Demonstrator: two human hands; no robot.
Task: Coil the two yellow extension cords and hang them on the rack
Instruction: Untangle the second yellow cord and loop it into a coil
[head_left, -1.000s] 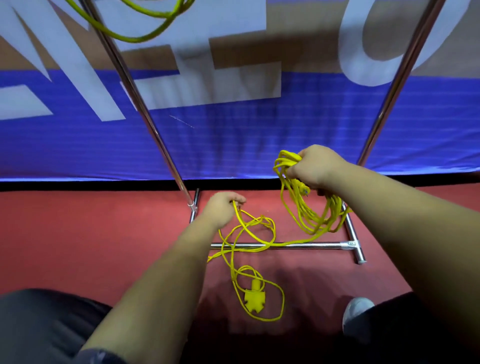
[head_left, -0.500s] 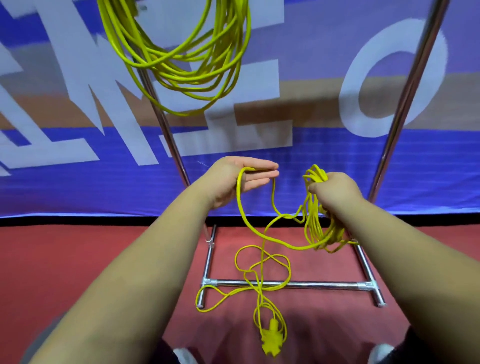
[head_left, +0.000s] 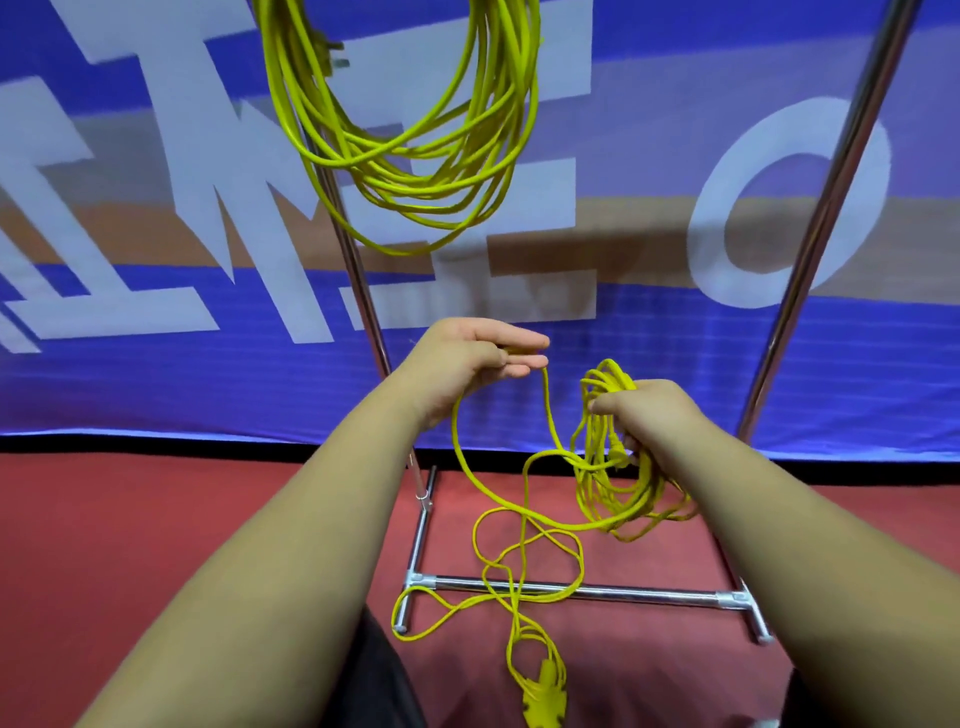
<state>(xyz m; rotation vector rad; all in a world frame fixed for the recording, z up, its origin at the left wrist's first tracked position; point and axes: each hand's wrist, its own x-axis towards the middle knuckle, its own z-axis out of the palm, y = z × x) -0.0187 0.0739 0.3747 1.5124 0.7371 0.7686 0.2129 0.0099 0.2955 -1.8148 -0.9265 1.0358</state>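
Observation:
One coiled yellow cord (head_left: 415, 171) hangs from above, between the rack's left upright (head_left: 358, 280) and the middle of the frame. My right hand (head_left: 644, 415) grips a bundle of loops of the second yellow cord (head_left: 618, 499) in front of the rack. My left hand (head_left: 478, 353) holds a strand of the same cord pinched between thumb and fingers, to the left of the bundle. From there the loose cord runs down in tangled loops over the rack's bottom bar (head_left: 649, 595) to the floor. Its yellow socket end (head_left: 543, 704) lies on the floor near me.
The chrome rack's right upright (head_left: 821, 228) slants up at the right. A blue banner with large white letters (head_left: 156, 291) hangs behind the rack. The floor is a red mat (head_left: 156, 519). My dark trouser leg (head_left: 363, 675) shows at the bottom.
My view has tilted up, bringing the hung coil into sight. My left hand rose from the floor with a strand and moved closer to my right hand, lifting more cord off the floor.

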